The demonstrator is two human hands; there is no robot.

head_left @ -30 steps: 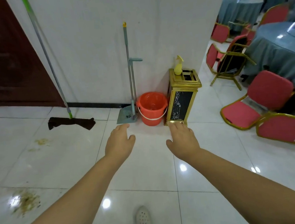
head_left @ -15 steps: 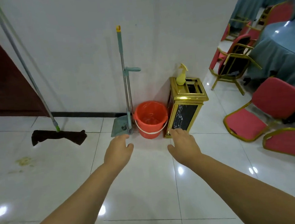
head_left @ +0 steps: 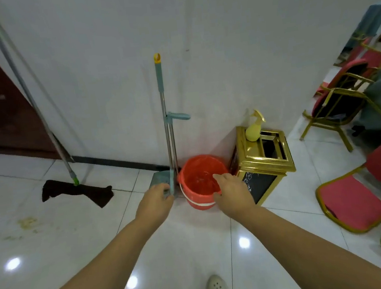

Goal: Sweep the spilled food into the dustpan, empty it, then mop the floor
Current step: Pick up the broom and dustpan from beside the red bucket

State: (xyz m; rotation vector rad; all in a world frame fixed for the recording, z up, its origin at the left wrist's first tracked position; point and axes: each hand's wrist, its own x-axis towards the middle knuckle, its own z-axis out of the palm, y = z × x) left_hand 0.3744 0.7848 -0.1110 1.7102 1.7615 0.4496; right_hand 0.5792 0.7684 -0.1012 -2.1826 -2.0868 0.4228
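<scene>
Dustpan [head_left: 159, 181] handle upright against wall, both hands, left [head_left: 154, 202] and right [head_left: 234, 190], loosely spread, empty.

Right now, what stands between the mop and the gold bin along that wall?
In the head view, between the mop and the gold bin stand the broom and dustpan set, then the orange bucket, both against the wall.

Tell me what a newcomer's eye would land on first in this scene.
The orange bucket stands at the foot of the white wall, between the upright broom and dustpan set and a gold bin topped by a yellow spray bottle. Both hands reach toward them: the left hand at the broom's base, the right hand over the bucket's rim. Further left, a green-handled mop leans on the wall near spilled food.
</scene>
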